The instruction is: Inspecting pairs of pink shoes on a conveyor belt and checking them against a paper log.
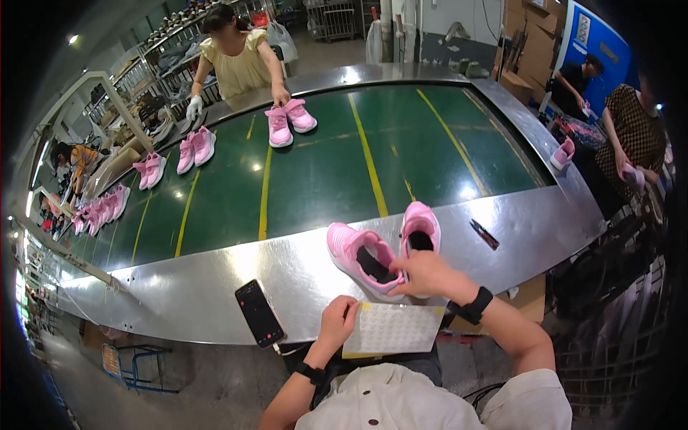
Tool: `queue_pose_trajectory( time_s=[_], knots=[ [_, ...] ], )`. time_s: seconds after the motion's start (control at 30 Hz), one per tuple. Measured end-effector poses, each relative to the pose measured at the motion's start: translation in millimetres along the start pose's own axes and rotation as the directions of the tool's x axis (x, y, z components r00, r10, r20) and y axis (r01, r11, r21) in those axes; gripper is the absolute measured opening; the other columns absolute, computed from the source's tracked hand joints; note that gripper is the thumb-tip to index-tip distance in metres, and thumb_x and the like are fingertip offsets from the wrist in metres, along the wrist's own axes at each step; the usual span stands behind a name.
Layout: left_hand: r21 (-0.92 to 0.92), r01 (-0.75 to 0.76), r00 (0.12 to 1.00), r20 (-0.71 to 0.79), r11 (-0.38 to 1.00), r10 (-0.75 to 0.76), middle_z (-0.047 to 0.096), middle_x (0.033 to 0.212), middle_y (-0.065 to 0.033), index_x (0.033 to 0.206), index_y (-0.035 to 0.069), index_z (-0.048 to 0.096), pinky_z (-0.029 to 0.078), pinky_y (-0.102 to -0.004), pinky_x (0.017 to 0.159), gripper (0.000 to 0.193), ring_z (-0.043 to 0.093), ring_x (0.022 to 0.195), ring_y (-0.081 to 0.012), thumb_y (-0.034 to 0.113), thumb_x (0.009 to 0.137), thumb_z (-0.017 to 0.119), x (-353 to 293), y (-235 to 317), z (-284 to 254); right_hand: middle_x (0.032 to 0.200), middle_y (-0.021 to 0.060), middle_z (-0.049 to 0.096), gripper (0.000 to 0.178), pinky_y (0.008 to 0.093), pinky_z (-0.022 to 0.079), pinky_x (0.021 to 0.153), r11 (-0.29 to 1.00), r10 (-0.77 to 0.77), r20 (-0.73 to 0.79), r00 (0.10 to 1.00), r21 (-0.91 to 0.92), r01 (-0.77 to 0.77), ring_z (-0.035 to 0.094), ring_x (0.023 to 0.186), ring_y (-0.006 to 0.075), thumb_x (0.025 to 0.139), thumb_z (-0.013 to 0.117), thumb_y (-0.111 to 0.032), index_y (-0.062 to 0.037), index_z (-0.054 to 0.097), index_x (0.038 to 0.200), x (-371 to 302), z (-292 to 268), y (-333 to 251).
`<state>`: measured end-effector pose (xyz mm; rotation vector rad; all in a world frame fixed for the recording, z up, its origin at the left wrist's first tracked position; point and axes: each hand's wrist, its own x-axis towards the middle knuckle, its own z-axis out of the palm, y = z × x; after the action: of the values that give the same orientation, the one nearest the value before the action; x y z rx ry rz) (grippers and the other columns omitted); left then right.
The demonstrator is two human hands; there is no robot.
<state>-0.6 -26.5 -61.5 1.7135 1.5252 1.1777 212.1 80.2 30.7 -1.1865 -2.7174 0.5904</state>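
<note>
Two pink sneakers stand side by side on the metal edge of the table in front of me, toes pointing away. My right hand (pixel 428 275) has its fingers closed on the heel collar of the left sneaker (pixel 351 247), beside the right sneaker (pixel 420 221). Both have dark insoles. My left hand (pixel 337 324) pinches the upper left corner of a pale sheet of small stickers (pixel 398 330), which lies at the table's near edge, over my lap. Each wrist wears a black band.
A phone (pixel 260 313) with a cable lies left; small dark snips (pixel 484 234) lie right. Beyond is a green conveyor belt (pixel 315 190) carrying several pink sneakers. Across it, a person (pixel 236 61) handles a pair (pixel 279 127). Other people work at the right; a stool (pixel 136 365) stands lower left.
</note>
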Motion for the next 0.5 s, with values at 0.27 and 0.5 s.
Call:
queue_pose_trajectory(
  time_s=[0.27,0.5],
  knots=[
    [0.126,-0.192,0.981,0.001,0.973,0.194,0.056,0.075,-0.0126,0.08,0.003,0.053,0.043,-0.0379,0.062,0.007,0.054,0.07,-0.0314,0.005,0.076,0.059,7,1,1,0.063,0.0094,0.059,0.041,0.0328,0.043,0.056,0.903,0.258,-0.124,0.958,0.385,-0.194,0.058,0.058,0.0225,0.069,0.067,-0.048,-0.0084,0.06,0.073,15,-13,27],
    [0.12,-0.172,0.985,-0.007,0.978,0.175,0.056,0.074,-0.0122,0.079,0.004,0.053,0.043,-0.0384,0.063,0.008,0.054,0.069,-0.0315,0.006,0.076,0.06,6,-7,4,0.068,-0.0058,0.05,0.012,0.0211,0.044,0.056,-0.128,0.376,0.225,0.899,0.973,-0.19,0.051,0.059,0.006,0.083,0.059,-0.018,-0.0111,0.053,0.09,80,-87,69]
  ],
)
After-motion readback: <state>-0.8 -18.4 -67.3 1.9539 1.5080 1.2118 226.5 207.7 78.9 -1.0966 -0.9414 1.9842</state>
